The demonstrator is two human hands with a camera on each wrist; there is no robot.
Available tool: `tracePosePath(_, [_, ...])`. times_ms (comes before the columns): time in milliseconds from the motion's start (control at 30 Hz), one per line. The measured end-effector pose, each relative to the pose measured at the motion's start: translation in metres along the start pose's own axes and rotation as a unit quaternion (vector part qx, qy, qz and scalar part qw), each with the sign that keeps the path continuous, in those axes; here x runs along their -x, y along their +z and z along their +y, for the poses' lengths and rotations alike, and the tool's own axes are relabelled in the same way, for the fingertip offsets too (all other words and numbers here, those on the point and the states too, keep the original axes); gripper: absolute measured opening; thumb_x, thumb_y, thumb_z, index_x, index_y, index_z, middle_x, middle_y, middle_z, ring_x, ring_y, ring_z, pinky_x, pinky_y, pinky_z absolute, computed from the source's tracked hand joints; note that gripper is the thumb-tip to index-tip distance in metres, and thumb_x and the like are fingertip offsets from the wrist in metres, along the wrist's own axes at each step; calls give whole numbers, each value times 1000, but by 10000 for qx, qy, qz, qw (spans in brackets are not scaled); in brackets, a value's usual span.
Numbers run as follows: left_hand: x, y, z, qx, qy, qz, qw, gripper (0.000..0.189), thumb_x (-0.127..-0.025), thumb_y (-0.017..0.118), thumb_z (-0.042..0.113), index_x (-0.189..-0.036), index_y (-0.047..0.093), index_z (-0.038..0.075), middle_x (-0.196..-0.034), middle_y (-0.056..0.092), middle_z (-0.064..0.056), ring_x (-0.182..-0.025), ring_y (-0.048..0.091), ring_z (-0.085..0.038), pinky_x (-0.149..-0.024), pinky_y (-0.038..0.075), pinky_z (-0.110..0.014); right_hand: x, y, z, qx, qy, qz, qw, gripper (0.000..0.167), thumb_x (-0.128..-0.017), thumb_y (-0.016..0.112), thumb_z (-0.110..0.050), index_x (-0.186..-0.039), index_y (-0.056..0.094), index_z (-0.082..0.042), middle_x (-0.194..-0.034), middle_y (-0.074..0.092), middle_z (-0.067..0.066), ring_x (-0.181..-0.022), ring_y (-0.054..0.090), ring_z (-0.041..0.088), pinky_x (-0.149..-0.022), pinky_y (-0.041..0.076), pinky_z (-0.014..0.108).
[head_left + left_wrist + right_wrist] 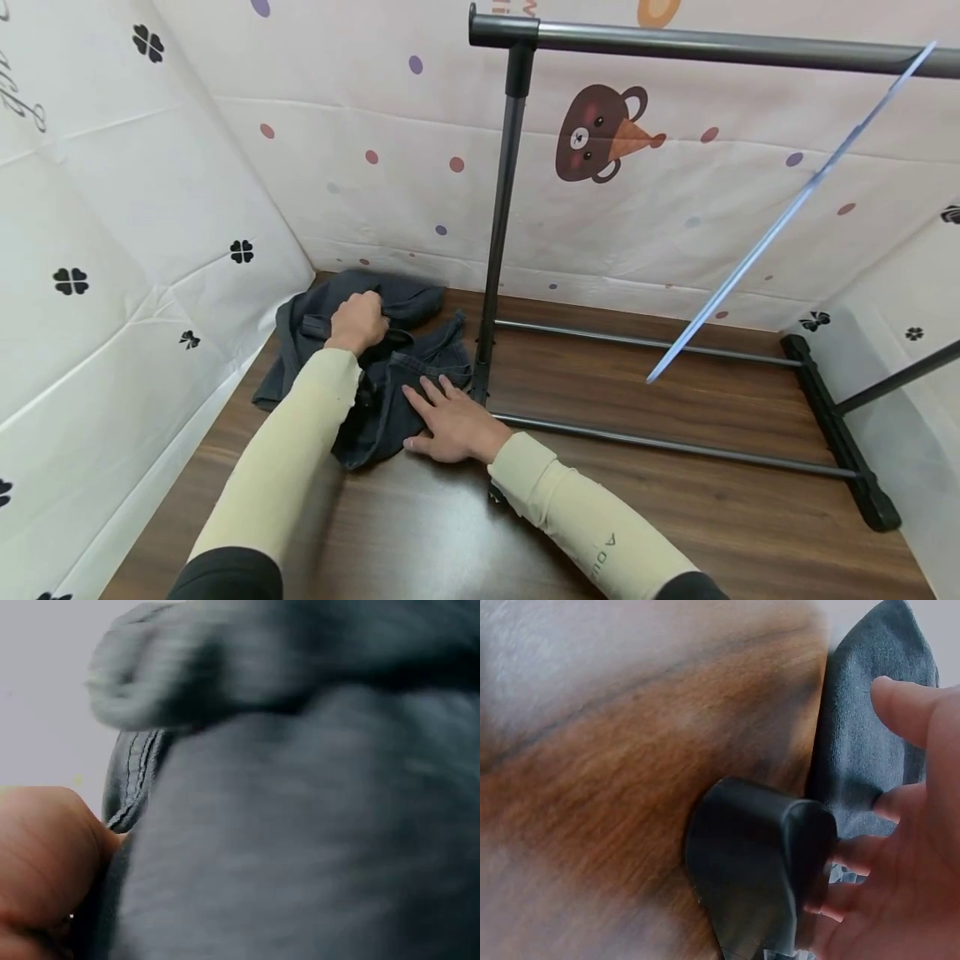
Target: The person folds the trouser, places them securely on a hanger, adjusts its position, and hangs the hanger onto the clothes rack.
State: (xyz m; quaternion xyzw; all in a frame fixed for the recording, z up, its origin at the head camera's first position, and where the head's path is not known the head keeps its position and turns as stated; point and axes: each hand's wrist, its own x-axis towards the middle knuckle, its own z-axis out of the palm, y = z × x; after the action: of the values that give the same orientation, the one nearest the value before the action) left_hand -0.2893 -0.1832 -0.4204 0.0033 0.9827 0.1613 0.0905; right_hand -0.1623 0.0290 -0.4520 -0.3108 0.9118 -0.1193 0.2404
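Note:
A crumpled dark blue-grey denim garment (pixel 401 400) lies in a heap on the wooden surface, at the left foot of a black metal rack (pixel 504 183). My left hand (pixel 358 321) has its fingers curled into the upper part of the heap and grips the cloth. In the left wrist view, denim (pixel 285 825) with stitched seams fills most of the picture, blurred. My right hand (pixel 453 425) lies with fingers spread at the garment's right edge, fingertips over the denim. The right wrist view has these fingers (pixel 855 855) close beside the rack's black end cap (pixel 742 855).
A thin light-blue piece (pixel 787 217) slants down from the rack's top rail (pixel 712 46). Two lower bars (pixel 667 446) run right to a black foot (pixel 840 433). Printed white sheeting (pixel 360 200) walls the back and both sides of the wood-grain surface (pixel 637 517).

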Motion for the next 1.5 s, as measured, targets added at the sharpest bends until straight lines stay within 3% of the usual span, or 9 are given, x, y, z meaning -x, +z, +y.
tracePosePath(133, [4, -7, -3, 239, 76, 282, 9993, 33, -106, 58, 17, -134, 66, 1, -131, 67, -27, -113, 67, -46, -94, 56, -60, -1, 0, 0, -48, -19, -15, 10000, 77, -106, 46, -60, -168, 10, -33, -177, 9, 4, -164, 6, 35, -132, 20, 51])
tracePosePath(433, [19, -26, -16, 945, 805, 816, 9889, 26, -107, 58, 16, -118, 74, -1, -116, 73, -26, -94, 68, -40, -83, 53, -49, -1, -2, 4, -402, -102, 48, 9991, 72, -108, 43, -56, -168, 13, -32, -177, 12, 3, -165, 8, 32, -131, 23, 51])
tracePosePath(633, [38, -39, -29, 1541, 1088, 787, 9789, 23, -107, 59, 20, -113, 75, 4, -115, 74, -21, -95, 66, -33, -85, 48, -43, -2, -8, 11, -1169, -201, 805, 9897, 65, -111, 44, -47, -166, 26, -19, -172, 31, 3, -160, 29, 26, -128, 31, 45])
tracePosePath(767, [50, -47, -37, 1799, 1234, 620, 9740, 24, -108, 58, 21, -118, 74, 6, -122, 72, -20, -107, 65, -34, -97, 47, -47, 3, -22, 10, -1636, -168, 2022, 9654, 56, -110, 49, -38, -160, 39, -14, -160, 50, 7, -148, 49, 24, -121, 42, 45])
tracePosePath(1000, [66, -58, -33, 1403, 1994, 797, 9665, 22, -107, 59, 17, -117, 75, 6, -115, 76, -19, -103, 70, -34, -92, 52, -50, 8, -55, -1, -2091, -200, 3971, 8934, 54, -107, 56, -27, -155, 39, -9, -149, 53, 15, -124, 65, 32, -102, 56, 47])
tracePosePath(1167, [77, -64, -28, 1436, 2289, 1071, 9568, 19, -106, 60, 15, -113, 76, 7, -110, 77, -18, -98, 71, -32, -87, 53, -48, 5, -64, -3, -2205, 7, 4216, 8796, 72, -105, 60, -26, -164, 21, -8, -166, 33, 15, -143, 50, 32, -116, 46, 50])
tracePosePath(1267, [81, -69, -26, 1681, 2167, 1010, 9563, 21, -107, 59, 17, -116, 76, 10, -115, 77, -16, -103, 70, -31, -92, 52, -49, 4, -68, -3, -2411, 33, 4199, 8749, 67, -104, 62, -23, -161, 30, -7, -161, 43, 17, -143, 51, 32, -115, 45, 51])
tracePosePath(1367, [83, -71, -25, 1879, 1987, 969, 9570, 24, -109, 57, 22, -121, 75, 11, -123, 74, -17, -111, 69, -32, -97, 52, -51, 5, -71, -5, -2798, -205, 4190, 8636, 37, -104, 62, -18, -138, 55, -7, -128, 69, 16, -104, 69, 30, -90, 56, 43])
tracePosePath(1500, [83, -73, -22, 1859, 1909, 1164, 9568, 29, -109, 56, 28, -120, 75, 10, -121, 74, -16, -106, 68, -31, -92, 52, -49, 9, -78, -10, -3157, -686, 4250, 8455, 8, -105, 62, -14, -101, 63, -7, -87, 71, 10, -64, 57, 21, -64, 47, 30])
